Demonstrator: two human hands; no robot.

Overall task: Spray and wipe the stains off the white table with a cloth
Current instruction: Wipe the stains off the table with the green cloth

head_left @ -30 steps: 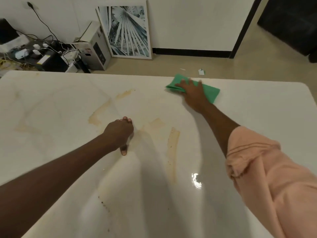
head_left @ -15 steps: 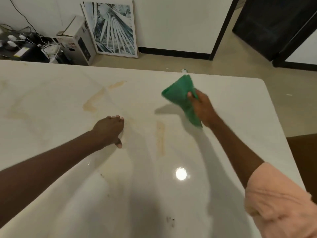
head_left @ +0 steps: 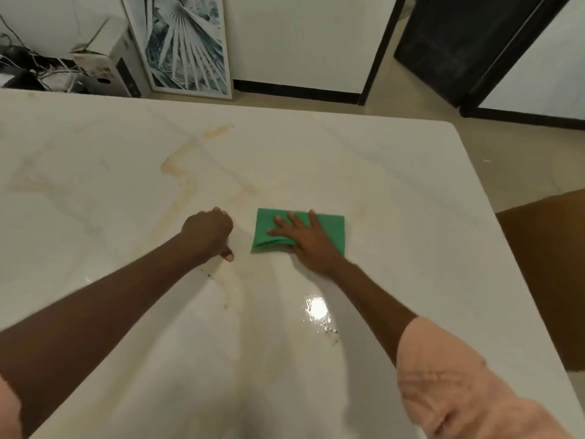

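On the stained white table (head_left: 395, 191), right hand (head_left: 311, 240) fingers press flat on green cloth (head_left: 332, 228); left hand (head_left: 207, 231) fingers curled, empty.

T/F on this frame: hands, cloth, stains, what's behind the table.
1. The right hand lies flat on the green cloth with fingers spread. True.
2. The left hand holds a spray bottle. False: it holds nothing and rests as a fist on the white table.
3. The cloth is lifted off the table. False: it lies on the surface under the hand.
4. A tan stain remains beyond the left hand. True.
5. A framed palm-leaf picture leans against the wall behind the table. True.
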